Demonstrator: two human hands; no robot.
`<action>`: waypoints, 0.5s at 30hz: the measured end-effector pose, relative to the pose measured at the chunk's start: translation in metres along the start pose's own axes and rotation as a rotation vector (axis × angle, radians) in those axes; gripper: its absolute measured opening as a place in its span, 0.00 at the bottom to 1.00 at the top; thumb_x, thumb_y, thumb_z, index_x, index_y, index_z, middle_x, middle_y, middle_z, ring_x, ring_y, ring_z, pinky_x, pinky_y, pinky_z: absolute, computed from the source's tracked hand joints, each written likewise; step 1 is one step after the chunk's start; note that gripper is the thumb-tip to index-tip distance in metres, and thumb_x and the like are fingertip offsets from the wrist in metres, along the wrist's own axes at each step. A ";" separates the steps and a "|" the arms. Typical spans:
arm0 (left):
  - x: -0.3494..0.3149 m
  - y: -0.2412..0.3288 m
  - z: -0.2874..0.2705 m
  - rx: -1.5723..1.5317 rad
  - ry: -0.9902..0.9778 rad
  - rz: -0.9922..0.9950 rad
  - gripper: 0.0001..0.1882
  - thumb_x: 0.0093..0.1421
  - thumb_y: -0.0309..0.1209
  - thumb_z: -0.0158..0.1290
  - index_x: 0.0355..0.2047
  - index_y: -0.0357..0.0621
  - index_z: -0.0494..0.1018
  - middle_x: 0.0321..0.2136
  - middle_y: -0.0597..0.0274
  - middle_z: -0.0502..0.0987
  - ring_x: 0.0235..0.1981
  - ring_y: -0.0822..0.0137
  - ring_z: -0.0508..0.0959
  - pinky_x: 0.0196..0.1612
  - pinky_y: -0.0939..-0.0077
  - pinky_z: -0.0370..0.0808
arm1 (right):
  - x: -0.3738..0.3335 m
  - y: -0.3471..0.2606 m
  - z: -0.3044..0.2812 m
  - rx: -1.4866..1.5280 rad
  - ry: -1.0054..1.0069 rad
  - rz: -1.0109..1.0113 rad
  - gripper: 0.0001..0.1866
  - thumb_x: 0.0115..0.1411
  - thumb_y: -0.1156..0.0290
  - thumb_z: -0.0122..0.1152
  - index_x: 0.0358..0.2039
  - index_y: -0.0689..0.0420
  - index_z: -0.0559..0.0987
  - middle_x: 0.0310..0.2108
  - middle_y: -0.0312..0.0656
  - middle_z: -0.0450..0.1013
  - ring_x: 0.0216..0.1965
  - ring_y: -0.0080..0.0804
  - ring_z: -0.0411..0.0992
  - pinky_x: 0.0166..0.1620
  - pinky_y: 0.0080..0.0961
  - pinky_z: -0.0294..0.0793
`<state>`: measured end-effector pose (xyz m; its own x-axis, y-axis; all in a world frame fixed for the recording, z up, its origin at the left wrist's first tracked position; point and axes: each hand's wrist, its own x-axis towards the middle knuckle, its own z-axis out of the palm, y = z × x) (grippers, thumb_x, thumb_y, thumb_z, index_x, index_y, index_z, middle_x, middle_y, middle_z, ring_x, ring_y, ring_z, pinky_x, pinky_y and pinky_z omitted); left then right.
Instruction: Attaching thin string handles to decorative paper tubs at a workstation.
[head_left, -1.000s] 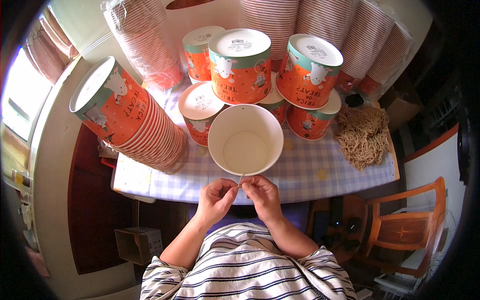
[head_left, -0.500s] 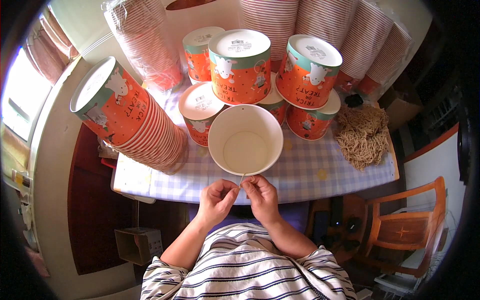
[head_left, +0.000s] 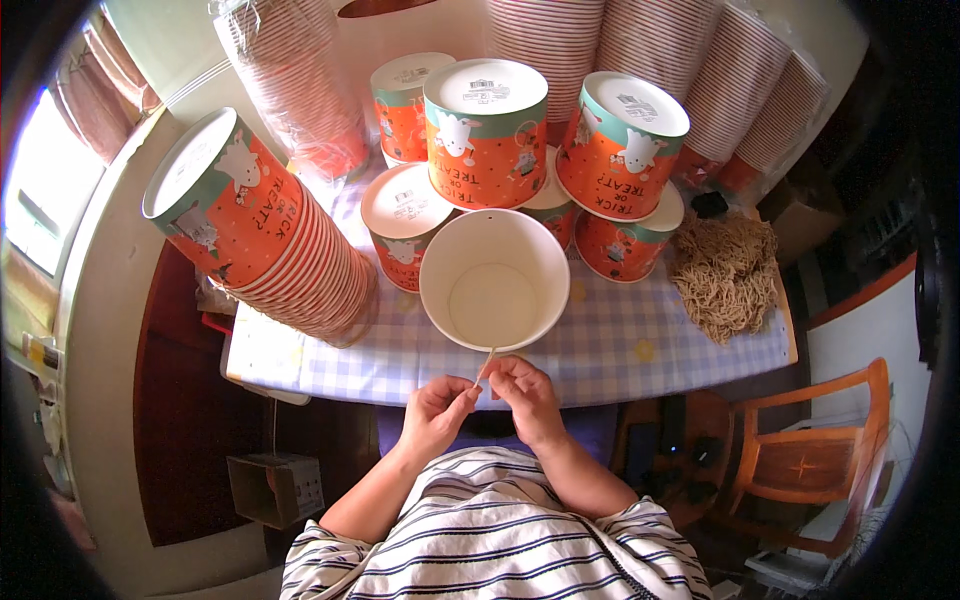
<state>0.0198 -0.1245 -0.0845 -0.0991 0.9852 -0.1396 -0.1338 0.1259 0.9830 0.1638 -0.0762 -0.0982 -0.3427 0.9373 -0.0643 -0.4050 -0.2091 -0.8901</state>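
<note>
A paper bucket (head_left: 495,290) stands upright with its white inside facing me, close to the table's front edge. From its near rim a thin pale cord (head_left: 487,363) runs down to my fingers. My left hand (head_left: 436,412) pinches this cord between thumb and forefinger. Just right of it, my right hand (head_left: 527,400) is closed, with bent fingers against the same cord; its fingertips partly hide the cord. A small hole shows in the bucket's far wall, just below the rim.
Upside-down orange buckets (head_left: 487,140) stand behind, some stacked on others. A tall nested stack (head_left: 290,255) leans at the left. Wrapped bucket stacks (head_left: 655,45) fill the back. A heap of beige cords (head_left: 725,275) lies on the right of the checked tablecloth (head_left: 620,350).
My right fingers have shifted slightly away from the left ones, and more of the cord shows between my hands. The bucket stays in place.
</note>
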 end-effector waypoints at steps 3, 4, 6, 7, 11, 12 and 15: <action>-0.001 -0.007 -0.001 -0.070 -0.023 -0.027 0.08 0.60 0.28 0.53 0.32 0.33 0.74 0.22 0.71 0.73 0.24 0.82 0.69 0.28 0.88 0.66 | -0.003 0.009 0.002 0.000 -0.047 -0.025 0.07 0.56 0.70 0.62 0.34 0.58 0.77 0.32 0.32 0.72 0.31 0.18 0.67 0.36 0.17 0.68; -0.001 -0.007 0.000 -0.072 -0.023 -0.026 0.08 0.60 0.28 0.53 0.32 0.33 0.74 0.22 0.71 0.73 0.24 0.82 0.69 0.28 0.88 0.66 | -0.002 0.011 0.002 -0.001 -0.048 -0.025 0.07 0.56 0.70 0.62 0.34 0.58 0.77 0.32 0.32 0.72 0.31 0.18 0.67 0.36 0.17 0.68; -0.001 -0.008 0.001 -0.092 -0.007 -0.012 0.08 0.60 0.28 0.53 0.32 0.33 0.74 0.23 0.71 0.73 0.25 0.82 0.69 0.28 0.88 0.66 | 0.001 0.016 0.000 -0.192 -0.035 -0.143 0.06 0.55 0.70 0.63 0.32 0.58 0.78 0.31 0.33 0.72 0.30 0.18 0.66 0.35 0.16 0.67; 0.000 -0.007 0.002 -0.093 -0.006 -0.010 0.08 0.60 0.28 0.53 0.32 0.33 0.74 0.23 0.71 0.73 0.25 0.82 0.69 0.28 0.88 0.66 | 0.001 0.016 0.001 -0.193 -0.036 -0.144 0.06 0.55 0.70 0.63 0.32 0.58 0.78 0.31 0.33 0.72 0.30 0.18 0.66 0.35 0.16 0.67; 0.002 -0.007 0.004 -0.131 0.008 0.012 0.07 0.59 0.28 0.54 0.31 0.35 0.73 0.23 0.69 0.74 0.23 0.82 0.69 0.26 0.89 0.65 | 0.002 0.012 0.003 -0.174 0.013 -0.126 0.06 0.55 0.71 0.63 0.31 0.59 0.78 0.30 0.33 0.72 0.29 0.17 0.66 0.34 0.16 0.66; 0.002 -0.007 0.005 -0.156 0.010 0.016 0.07 0.59 0.27 0.54 0.31 0.34 0.73 0.23 0.69 0.74 0.24 0.82 0.69 0.27 0.89 0.65 | 0.001 0.011 0.003 -0.179 0.021 -0.112 0.06 0.55 0.71 0.63 0.31 0.59 0.78 0.30 0.33 0.72 0.29 0.17 0.65 0.33 0.16 0.66; 0.001 -0.006 0.009 -0.158 0.027 0.031 0.06 0.59 0.26 0.54 0.30 0.34 0.73 0.23 0.69 0.74 0.24 0.82 0.68 0.27 0.89 0.65 | 0.000 0.011 0.003 -0.218 0.025 -0.120 0.06 0.55 0.71 0.63 0.31 0.59 0.78 0.30 0.34 0.72 0.29 0.17 0.65 0.33 0.16 0.66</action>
<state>0.0294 -0.1234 -0.0891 -0.1314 0.9847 -0.1148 -0.2839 0.0736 0.9560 0.1567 -0.0793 -0.1066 -0.2807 0.9590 0.0387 -0.2485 -0.0337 -0.9680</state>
